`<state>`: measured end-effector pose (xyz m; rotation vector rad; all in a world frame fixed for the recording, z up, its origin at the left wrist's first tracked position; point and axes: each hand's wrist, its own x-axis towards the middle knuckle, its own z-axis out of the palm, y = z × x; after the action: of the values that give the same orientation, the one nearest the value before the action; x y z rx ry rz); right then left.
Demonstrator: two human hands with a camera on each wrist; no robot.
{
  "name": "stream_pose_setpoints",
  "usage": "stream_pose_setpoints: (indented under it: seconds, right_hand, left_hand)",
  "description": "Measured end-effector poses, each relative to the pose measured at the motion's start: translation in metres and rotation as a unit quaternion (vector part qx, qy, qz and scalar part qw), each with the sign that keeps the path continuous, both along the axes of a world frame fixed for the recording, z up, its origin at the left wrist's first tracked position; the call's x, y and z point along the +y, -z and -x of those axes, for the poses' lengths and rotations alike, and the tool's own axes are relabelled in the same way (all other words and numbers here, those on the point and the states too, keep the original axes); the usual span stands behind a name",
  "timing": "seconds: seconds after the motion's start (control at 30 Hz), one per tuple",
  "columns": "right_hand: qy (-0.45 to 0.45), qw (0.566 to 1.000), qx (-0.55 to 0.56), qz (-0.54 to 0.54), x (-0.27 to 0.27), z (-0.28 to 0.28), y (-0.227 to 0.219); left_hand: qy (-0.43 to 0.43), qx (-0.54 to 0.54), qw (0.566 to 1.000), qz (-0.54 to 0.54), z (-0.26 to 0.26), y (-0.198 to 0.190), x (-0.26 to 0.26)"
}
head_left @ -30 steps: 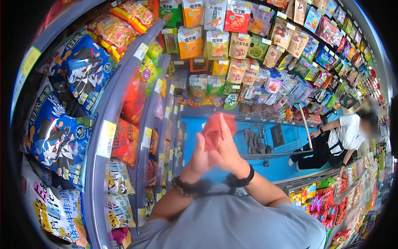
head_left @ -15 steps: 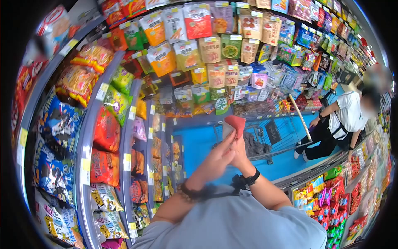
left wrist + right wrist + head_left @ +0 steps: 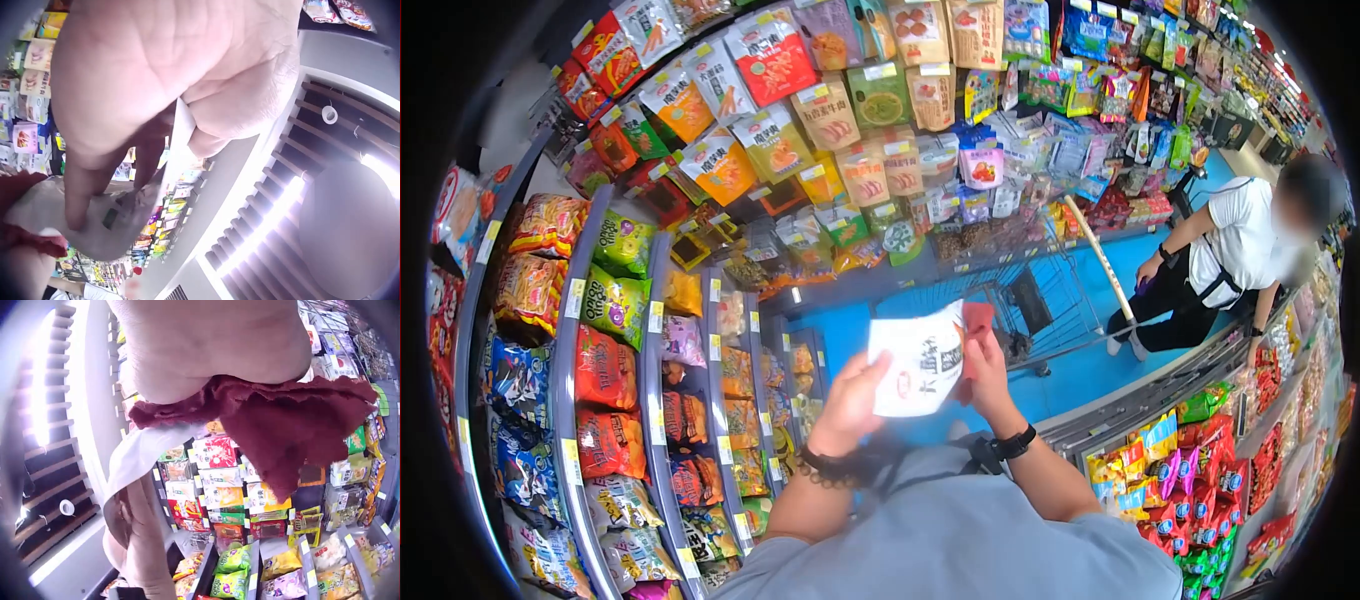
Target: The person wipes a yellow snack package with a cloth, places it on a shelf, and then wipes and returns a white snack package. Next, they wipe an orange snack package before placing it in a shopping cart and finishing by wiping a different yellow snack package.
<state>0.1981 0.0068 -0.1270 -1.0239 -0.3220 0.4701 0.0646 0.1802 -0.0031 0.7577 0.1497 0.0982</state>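
In the head view a white snack packet (image 3: 912,375) with black lettering faces up in front of the chest. My left hand (image 3: 850,400) grips its left edge, thumb on the front. At the packet's right edge, my right hand (image 3: 988,368) holds a red cloth (image 3: 977,318). The right wrist view shows the dark red cloth (image 3: 281,431) bunched under the right hand (image 3: 212,350) and hanging down, beside the white packet (image 3: 134,456). Seen from the left wrist, fingers of the left hand (image 3: 156,69) lie behind the packet (image 3: 50,206).
Shelves of bagged snacks (image 3: 610,370) stand at the left, and hanging packets (image 3: 850,110) cover the rack ahead. A wire shopping cart (image 3: 1040,300) stands on the blue floor (image 3: 880,310). A person in white (image 3: 1240,240) is at the right, near another snack shelf (image 3: 1170,470).
The hands, earlier pressed together around cloth and packet, have moved apart. The packet now shows its lettered front, with the cloth at its right edge. The head view has turned.
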Motion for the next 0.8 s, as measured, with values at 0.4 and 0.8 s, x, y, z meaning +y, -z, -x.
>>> stream_pose_setpoints:
  seconds: [0.4,0.8]
  right_hand:
    - [0.115,0.99,0.079,-0.025,-0.014,-0.042,-0.05]
    - [-0.002,0.977,0.169,-0.129,-0.033,-0.046,-0.068]
  left_hand:
    - [-0.01,-0.206,0.978,-0.042,-0.045,-0.006,-0.032]
    - [-0.182,-0.012,0.983,-0.015,-0.074,0.005,-0.042]
